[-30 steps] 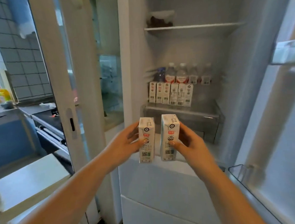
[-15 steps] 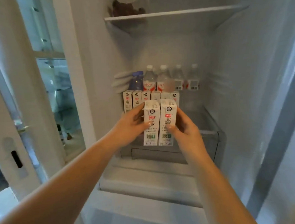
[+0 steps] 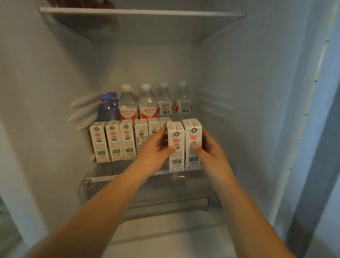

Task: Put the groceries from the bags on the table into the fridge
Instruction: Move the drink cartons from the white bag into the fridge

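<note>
I look into the open fridge (image 3: 231,83). My left hand (image 3: 153,151) grips a white milk carton (image 3: 175,136), thumb on its front. My right hand (image 3: 210,149) grips a second, matching carton (image 3: 193,133) right beside it. Both cartons stand upright, side by side, at the front right of the glass shelf (image 3: 108,171), level with its front edge. A row of several identical cartons (image 3: 113,143) stands on the same shelf to the left, partly hidden behind my left hand.
Behind the cartons stand several water bottles (image 3: 147,102) with red labels and a blue bottle (image 3: 108,107) at the left. A clear drawer (image 3: 168,201) sits under the shelf. An upper shelf (image 3: 140,12) holds something dark. The fridge door (image 3: 331,141) is at the right.
Both hands have carried the two cartons forward and to the right, from in front of the fridge to the shelf beside the row. The view has closed in on the fridge interior.
</note>
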Action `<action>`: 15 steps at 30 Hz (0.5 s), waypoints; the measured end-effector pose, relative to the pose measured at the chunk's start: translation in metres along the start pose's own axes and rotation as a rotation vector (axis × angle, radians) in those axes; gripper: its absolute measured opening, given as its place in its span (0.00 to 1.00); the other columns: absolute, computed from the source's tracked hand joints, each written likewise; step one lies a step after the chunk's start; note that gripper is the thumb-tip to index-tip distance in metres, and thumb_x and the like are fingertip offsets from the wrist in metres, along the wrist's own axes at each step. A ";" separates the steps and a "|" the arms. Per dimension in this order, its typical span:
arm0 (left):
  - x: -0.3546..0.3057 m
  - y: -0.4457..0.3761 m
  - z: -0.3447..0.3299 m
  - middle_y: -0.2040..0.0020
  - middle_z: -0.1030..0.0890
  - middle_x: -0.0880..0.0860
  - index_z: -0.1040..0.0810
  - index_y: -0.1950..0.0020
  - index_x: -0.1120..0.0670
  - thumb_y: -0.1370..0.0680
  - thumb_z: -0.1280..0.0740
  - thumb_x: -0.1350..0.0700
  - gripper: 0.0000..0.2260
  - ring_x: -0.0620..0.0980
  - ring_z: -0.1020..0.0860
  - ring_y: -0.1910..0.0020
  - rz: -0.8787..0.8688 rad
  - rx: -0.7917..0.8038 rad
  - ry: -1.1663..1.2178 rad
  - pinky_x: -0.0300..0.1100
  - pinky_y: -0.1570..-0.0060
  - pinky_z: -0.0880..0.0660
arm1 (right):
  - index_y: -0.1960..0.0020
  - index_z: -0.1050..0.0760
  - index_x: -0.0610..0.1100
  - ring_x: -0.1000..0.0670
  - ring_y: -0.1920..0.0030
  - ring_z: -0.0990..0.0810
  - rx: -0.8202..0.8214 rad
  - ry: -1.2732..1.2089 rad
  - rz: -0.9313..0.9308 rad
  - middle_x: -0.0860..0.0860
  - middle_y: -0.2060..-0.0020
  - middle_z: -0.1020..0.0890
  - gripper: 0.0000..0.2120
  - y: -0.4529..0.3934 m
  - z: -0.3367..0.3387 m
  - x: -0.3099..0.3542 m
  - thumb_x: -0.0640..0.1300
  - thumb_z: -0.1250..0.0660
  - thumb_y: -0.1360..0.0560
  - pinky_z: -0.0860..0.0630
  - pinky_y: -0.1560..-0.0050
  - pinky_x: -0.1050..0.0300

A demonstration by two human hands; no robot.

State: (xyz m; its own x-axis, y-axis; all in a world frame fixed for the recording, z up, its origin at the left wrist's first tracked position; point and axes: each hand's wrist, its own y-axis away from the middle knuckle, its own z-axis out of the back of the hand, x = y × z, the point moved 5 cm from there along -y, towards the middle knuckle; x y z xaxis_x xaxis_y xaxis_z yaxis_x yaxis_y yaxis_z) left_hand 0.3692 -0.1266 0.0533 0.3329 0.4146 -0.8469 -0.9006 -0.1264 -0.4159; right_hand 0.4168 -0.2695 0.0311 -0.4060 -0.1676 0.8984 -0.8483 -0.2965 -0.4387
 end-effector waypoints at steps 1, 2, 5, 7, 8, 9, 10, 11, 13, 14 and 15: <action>0.003 -0.007 -0.005 0.44 0.25 0.36 0.36 0.34 0.39 0.24 0.33 0.62 0.26 0.39 0.28 0.38 -0.017 0.003 0.008 0.41 0.39 0.29 | 0.34 0.30 0.53 0.56 0.48 0.19 -0.022 0.005 -0.015 0.58 0.47 0.18 0.19 -0.005 0.005 -0.002 0.38 0.38 0.23 0.21 0.56 0.62; 0.005 -0.012 -0.010 0.44 0.25 0.37 0.36 0.34 0.39 0.24 0.33 0.62 0.26 0.39 0.28 0.39 -0.031 0.006 0.016 0.40 0.39 0.29 | 0.34 0.30 0.52 0.55 0.47 0.19 -0.043 0.016 -0.031 0.57 0.47 0.18 0.19 -0.009 0.010 -0.005 0.39 0.37 0.23 0.20 0.53 0.58; 0.014 -0.028 -0.022 0.41 0.24 0.41 0.34 0.31 0.45 0.24 0.33 0.62 0.25 0.35 0.27 0.42 -0.067 -0.007 0.038 0.33 0.42 0.28 | 0.33 0.31 0.52 0.53 0.45 0.19 -0.093 0.035 -0.057 0.55 0.45 0.19 0.19 -0.018 0.019 -0.013 0.41 0.37 0.22 0.21 0.47 0.50; 0.019 -0.037 -0.029 0.41 0.24 0.42 0.32 0.31 0.47 0.24 0.33 0.62 0.24 0.34 0.26 0.44 -0.083 -0.033 0.022 0.29 0.45 0.29 | 0.33 0.30 0.52 0.53 0.45 0.19 -0.112 0.034 -0.063 0.55 0.44 0.19 0.19 -0.022 0.024 -0.016 0.41 0.38 0.22 0.21 0.47 0.51; 0.023 -0.041 -0.032 0.40 0.23 0.43 0.31 0.31 0.49 0.24 0.33 0.61 0.23 0.37 0.26 0.43 -0.084 -0.051 0.011 0.31 0.44 0.29 | 0.34 0.30 0.53 0.52 0.45 0.20 -0.117 0.039 -0.065 0.55 0.44 0.19 0.18 -0.024 0.025 -0.018 0.41 0.38 0.22 0.21 0.48 0.51; 0.026 -0.045 -0.034 0.39 0.23 0.45 0.31 0.30 0.50 0.24 0.33 0.61 0.23 0.40 0.26 0.41 -0.080 -0.067 0.004 0.35 0.42 0.28 | 0.34 0.29 0.54 0.52 0.45 0.20 -0.118 0.045 -0.067 0.55 0.44 0.19 0.18 -0.026 0.026 -0.019 0.41 0.38 0.22 0.22 0.48 0.52; 0.029 -0.048 -0.036 0.38 0.23 0.47 0.32 0.29 0.50 0.24 0.33 0.60 0.24 0.42 0.26 0.39 -0.074 -0.084 0.003 0.39 0.39 0.28 | 0.34 0.29 0.53 0.52 0.45 0.20 -0.118 0.043 -0.068 0.55 0.44 0.19 0.18 -0.029 0.027 -0.020 0.41 0.38 0.22 0.22 0.49 0.52; 0.032 -0.050 -0.038 0.37 0.23 0.48 0.33 0.28 0.51 0.24 0.33 0.60 0.25 0.43 0.26 0.38 -0.069 -0.096 -0.001 0.42 0.38 0.28 | 0.34 0.29 0.53 0.52 0.45 0.20 -0.117 0.035 -0.071 0.54 0.44 0.19 0.18 -0.032 0.028 -0.022 0.40 0.38 0.22 0.21 0.49 0.53; 0.037 -0.053 -0.039 0.37 0.23 0.49 0.34 0.28 0.50 0.24 0.33 0.60 0.25 0.43 0.26 0.38 -0.073 -0.118 -0.012 0.44 0.36 0.29 | 0.33 0.30 0.51 0.52 0.45 0.20 -0.113 0.013 -0.080 0.53 0.43 0.19 0.19 -0.036 0.028 -0.025 0.39 0.38 0.22 0.21 0.48 0.52; 0.040 -0.055 -0.040 0.37 0.23 0.49 0.34 0.28 0.50 0.24 0.33 0.60 0.26 0.44 0.26 0.38 -0.074 -0.123 -0.015 0.45 0.36 0.29 | 0.33 0.30 0.51 0.52 0.45 0.20 -0.107 0.009 -0.086 0.53 0.43 0.20 0.19 -0.037 0.028 -0.028 0.39 0.38 0.23 0.21 0.48 0.51; 0.043 -0.055 -0.041 0.37 0.23 0.49 0.34 0.28 0.50 0.24 0.33 0.60 0.26 0.44 0.26 0.38 -0.071 -0.126 -0.014 0.46 0.36 0.29 | 0.32 0.31 0.51 0.51 0.44 0.20 -0.102 0.013 -0.095 0.53 0.42 0.20 0.20 -0.038 0.027 -0.031 0.40 0.37 0.23 0.21 0.47 0.50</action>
State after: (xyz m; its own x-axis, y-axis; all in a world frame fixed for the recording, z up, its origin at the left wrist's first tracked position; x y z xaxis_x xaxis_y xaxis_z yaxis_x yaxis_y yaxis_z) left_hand 0.4443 -0.1384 0.0265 0.3894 0.4392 -0.8096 -0.8324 -0.2087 -0.5135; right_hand 0.4714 -0.2785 0.0192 -0.3263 -0.1311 0.9361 -0.9129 -0.2132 -0.3481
